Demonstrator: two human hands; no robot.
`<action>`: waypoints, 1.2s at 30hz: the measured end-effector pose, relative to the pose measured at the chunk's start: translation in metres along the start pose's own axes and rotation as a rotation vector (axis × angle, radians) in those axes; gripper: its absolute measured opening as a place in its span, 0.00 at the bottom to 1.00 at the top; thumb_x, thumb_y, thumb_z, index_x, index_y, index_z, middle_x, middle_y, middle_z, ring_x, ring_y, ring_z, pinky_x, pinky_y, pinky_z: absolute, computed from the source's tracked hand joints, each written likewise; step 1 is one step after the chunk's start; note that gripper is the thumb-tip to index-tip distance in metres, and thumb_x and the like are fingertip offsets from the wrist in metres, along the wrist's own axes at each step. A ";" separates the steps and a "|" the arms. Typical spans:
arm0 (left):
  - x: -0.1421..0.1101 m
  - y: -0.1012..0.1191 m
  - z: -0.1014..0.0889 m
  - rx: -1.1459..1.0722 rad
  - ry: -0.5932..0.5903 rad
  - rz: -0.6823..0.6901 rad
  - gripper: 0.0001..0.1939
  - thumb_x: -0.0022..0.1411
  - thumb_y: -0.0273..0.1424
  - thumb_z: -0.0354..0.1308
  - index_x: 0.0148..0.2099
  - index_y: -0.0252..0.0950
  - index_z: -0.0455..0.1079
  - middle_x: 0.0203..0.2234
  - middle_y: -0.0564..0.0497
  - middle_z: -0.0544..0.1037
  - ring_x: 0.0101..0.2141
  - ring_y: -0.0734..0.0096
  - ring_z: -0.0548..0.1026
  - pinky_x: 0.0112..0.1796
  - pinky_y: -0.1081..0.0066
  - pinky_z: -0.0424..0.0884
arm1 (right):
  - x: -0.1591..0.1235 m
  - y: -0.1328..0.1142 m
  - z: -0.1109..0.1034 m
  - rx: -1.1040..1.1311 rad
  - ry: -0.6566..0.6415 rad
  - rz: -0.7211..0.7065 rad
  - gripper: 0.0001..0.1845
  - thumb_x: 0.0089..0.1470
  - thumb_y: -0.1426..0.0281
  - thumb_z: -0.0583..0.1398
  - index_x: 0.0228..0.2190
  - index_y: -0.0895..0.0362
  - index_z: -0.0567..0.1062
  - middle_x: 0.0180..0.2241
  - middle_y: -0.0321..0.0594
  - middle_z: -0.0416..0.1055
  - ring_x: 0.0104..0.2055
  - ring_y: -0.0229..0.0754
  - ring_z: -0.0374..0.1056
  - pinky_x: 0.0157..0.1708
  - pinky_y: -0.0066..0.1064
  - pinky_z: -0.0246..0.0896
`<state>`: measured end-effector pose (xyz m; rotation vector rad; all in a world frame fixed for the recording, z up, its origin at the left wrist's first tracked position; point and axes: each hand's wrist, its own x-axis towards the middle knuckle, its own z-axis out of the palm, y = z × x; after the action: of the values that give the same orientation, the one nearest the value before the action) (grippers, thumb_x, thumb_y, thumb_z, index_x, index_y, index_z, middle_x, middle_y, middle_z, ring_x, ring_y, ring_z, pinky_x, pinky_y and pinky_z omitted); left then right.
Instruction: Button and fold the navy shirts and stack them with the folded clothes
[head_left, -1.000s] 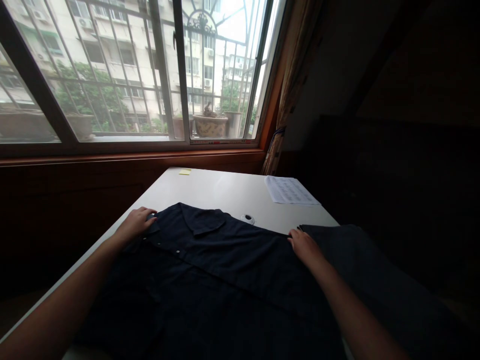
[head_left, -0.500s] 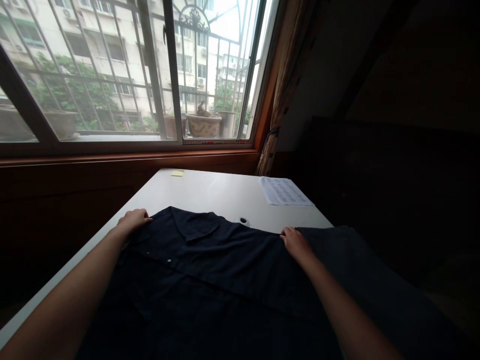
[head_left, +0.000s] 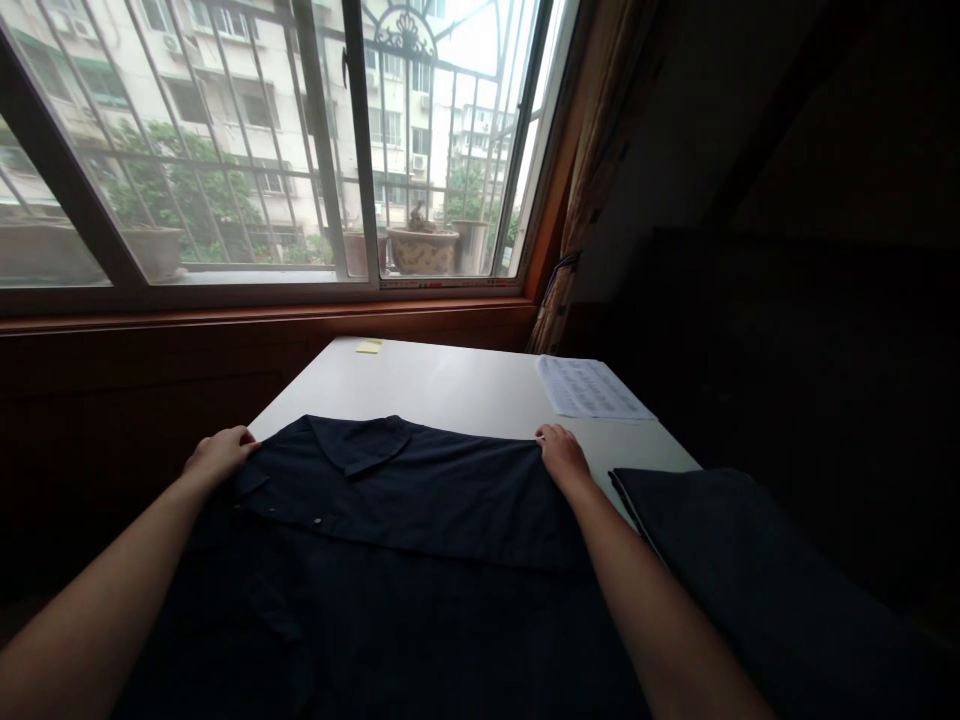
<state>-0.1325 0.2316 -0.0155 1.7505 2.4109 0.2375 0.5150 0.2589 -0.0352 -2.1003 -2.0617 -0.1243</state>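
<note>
Left hand [head_left: 223,453] and right hand [head_left: 564,457] pinch the far edge of the navy button-front shirt [head_left: 450,510], fingers closed; collar [head_left: 356,445] lies spread, creases remain.

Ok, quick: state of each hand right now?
Left hand: closed, pinching the dark-blue collared cloth shirt by its edge.
Right hand: closed, pinching the same shirt's far edge.
</note>
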 end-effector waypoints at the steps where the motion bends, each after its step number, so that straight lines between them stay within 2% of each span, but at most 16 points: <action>1: -0.007 -0.002 0.000 0.008 0.038 -0.003 0.23 0.61 0.44 0.49 0.46 0.34 0.75 0.43 0.36 0.78 0.42 0.46 0.76 0.36 0.60 0.73 | 0.002 -0.004 0.000 0.006 0.014 0.005 0.14 0.65 0.64 0.59 0.50 0.56 0.73 0.53 0.45 0.70 0.51 0.47 0.69 0.51 0.45 0.67; 4: -0.031 -0.004 0.002 0.028 0.152 0.023 0.26 0.65 0.44 0.44 0.53 0.33 0.73 0.51 0.33 0.73 0.49 0.39 0.72 0.42 0.52 0.72 | -0.001 -0.012 -0.003 0.025 0.061 0.022 0.13 0.66 0.70 0.55 0.50 0.56 0.74 0.51 0.50 0.71 0.53 0.50 0.66 0.53 0.43 0.63; 6: -0.048 -0.005 0.004 0.036 0.213 0.068 0.28 0.66 0.44 0.44 0.59 0.33 0.69 0.56 0.34 0.70 0.55 0.38 0.68 0.49 0.50 0.70 | -0.011 -0.015 -0.007 0.032 0.102 0.041 0.17 0.66 0.73 0.52 0.53 0.58 0.72 0.52 0.56 0.69 0.55 0.56 0.63 0.54 0.45 0.60; 8: -0.063 -0.003 0.008 0.052 0.271 0.185 0.29 0.66 0.43 0.44 0.62 0.34 0.67 0.60 0.36 0.67 0.60 0.43 0.63 0.56 0.51 0.65 | -0.025 -0.022 -0.010 0.035 0.143 0.046 0.21 0.65 0.74 0.50 0.57 0.60 0.68 0.57 0.60 0.64 0.60 0.62 0.58 0.56 0.51 0.57; 10: -0.075 0.002 0.014 0.082 0.297 0.354 0.30 0.66 0.44 0.45 0.64 0.36 0.65 0.63 0.40 0.66 0.64 0.47 0.60 0.62 0.52 0.58 | -0.043 -0.034 -0.010 0.041 0.164 0.011 0.24 0.65 0.73 0.50 0.61 0.60 0.65 0.62 0.59 0.59 0.65 0.64 0.50 0.61 0.55 0.50; 12: -0.086 0.010 0.023 0.119 0.248 0.476 0.30 0.67 0.45 0.45 0.67 0.39 0.63 0.65 0.44 0.64 0.66 0.47 0.57 0.64 0.47 0.54 | -0.062 -0.051 -0.007 0.053 0.152 -0.069 0.25 0.66 0.69 0.51 0.63 0.57 0.62 0.66 0.53 0.55 0.69 0.60 0.44 0.66 0.53 0.42; 13: -0.090 0.014 0.028 0.135 0.200 0.491 0.30 0.68 0.46 0.44 0.68 0.42 0.61 0.67 0.46 0.62 0.67 0.46 0.56 0.63 0.44 0.53 | -0.073 -0.059 -0.005 0.062 0.134 -0.115 0.26 0.66 0.67 0.51 0.64 0.56 0.61 0.68 0.50 0.54 0.70 0.58 0.42 0.67 0.51 0.39; 15: -0.097 0.021 0.037 0.164 0.117 0.480 0.30 0.70 0.44 0.42 0.70 0.45 0.58 0.69 0.48 0.58 0.68 0.46 0.54 0.62 0.39 0.52 | -0.093 -0.071 0.000 0.079 0.084 -0.187 0.28 0.67 0.61 0.51 0.64 0.55 0.61 0.69 0.46 0.53 0.71 0.54 0.44 0.68 0.47 0.40; 17: -0.101 0.026 0.042 0.185 0.090 0.455 0.29 0.71 0.42 0.40 0.71 0.45 0.55 0.70 0.48 0.55 0.69 0.48 0.51 0.63 0.40 0.51 | -0.110 -0.074 0.003 0.093 0.041 -0.212 0.28 0.67 0.59 0.51 0.64 0.56 0.63 0.69 0.46 0.55 0.70 0.52 0.48 0.68 0.47 0.42; 20: -0.105 0.027 0.044 0.204 0.088 0.448 0.29 0.72 0.41 0.40 0.72 0.45 0.52 0.70 0.48 0.53 0.69 0.52 0.49 0.64 0.42 0.49 | -0.130 -0.059 0.000 0.102 0.010 -0.201 0.28 0.68 0.59 0.49 0.63 0.58 0.64 0.68 0.47 0.56 0.70 0.51 0.51 0.67 0.46 0.44; 25: -0.106 0.023 0.043 0.210 0.077 0.472 0.28 0.73 0.39 0.39 0.72 0.43 0.53 0.70 0.46 0.52 0.70 0.51 0.48 0.63 0.41 0.49 | -0.152 -0.016 -0.013 0.090 0.006 -0.166 0.28 0.68 0.61 0.48 0.64 0.57 0.64 0.68 0.45 0.56 0.70 0.50 0.52 0.67 0.47 0.46; 30: -0.113 0.015 0.046 0.090 0.069 0.470 0.28 0.72 0.41 0.40 0.72 0.44 0.53 0.70 0.46 0.53 0.69 0.48 0.49 0.62 0.38 0.51 | -0.175 0.012 -0.016 0.053 0.054 -0.173 0.27 0.68 0.63 0.48 0.62 0.62 0.67 0.66 0.50 0.60 0.69 0.52 0.54 0.68 0.47 0.48; 33: -0.128 0.002 0.047 0.014 0.069 0.471 0.31 0.70 0.44 0.43 0.72 0.44 0.53 0.70 0.45 0.51 0.68 0.45 0.52 0.62 0.40 0.56 | -0.193 0.022 -0.016 0.051 0.102 -0.181 0.27 0.68 0.62 0.47 0.60 0.62 0.68 0.65 0.52 0.62 0.68 0.54 0.54 0.68 0.48 0.48; 36: -0.156 -0.027 0.049 -0.079 0.084 0.495 0.32 0.68 0.47 0.46 0.72 0.50 0.52 0.71 0.52 0.50 0.68 0.46 0.54 0.62 0.45 0.60 | -0.216 0.030 -0.017 0.092 0.157 -0.155 0.26 0.67 0.60 0.48 0.60 0.58 0.68 0.64 0.51 0.63 0.67 0.55 0.56 0.66 0.48 0.51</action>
<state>-0.0989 0.0769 -0.0644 2.3108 1.9427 0.4621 0.5403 0.0438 -0.0633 -1.8152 -2.0917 -0.2060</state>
